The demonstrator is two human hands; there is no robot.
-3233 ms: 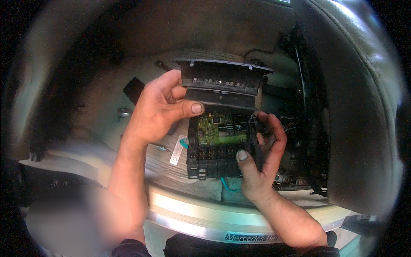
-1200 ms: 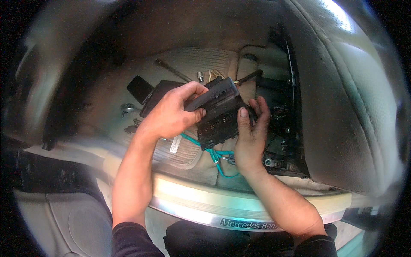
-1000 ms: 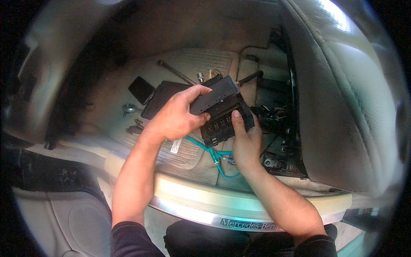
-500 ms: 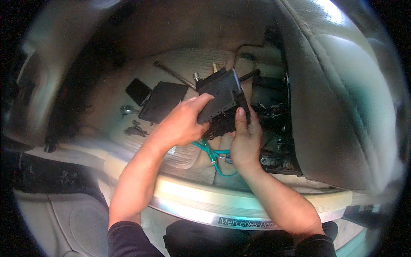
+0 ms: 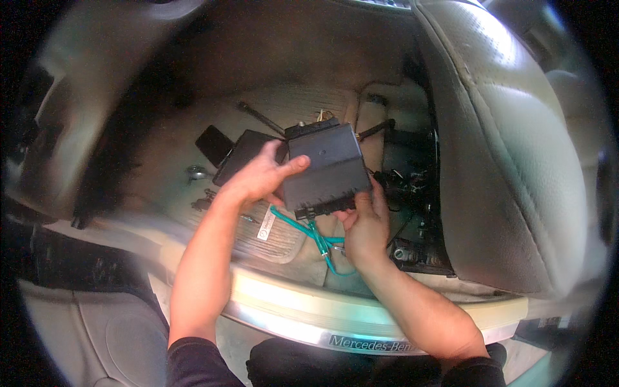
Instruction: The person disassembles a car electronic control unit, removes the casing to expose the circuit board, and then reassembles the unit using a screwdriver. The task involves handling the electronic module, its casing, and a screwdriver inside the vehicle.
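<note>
Black fuse box (image 5: 325,171) is held over the footwell, between both hands, smooth face up. Right hand (image 5: 369,226) is clamped on its near right corner, thumb on the side, fingertips under the edge; looks like that side carries the weight. Left hand (image 5: 263,177) has its thumb over the left edge, probably for steadying; can't tell if it's gripping. Teal cable (image 5: 290,219) lies on the floor mat (image 5: 284,248), clear of the fingers.

Lettering on sill and mat.
Dark name lettering runs along the silvery door sill (image 5: 303,333); a white label (image 5: 265,223) on the ribbed floor mat (image 5: 284,248) bears a round emblem and tiny print, too small to read.
</note>
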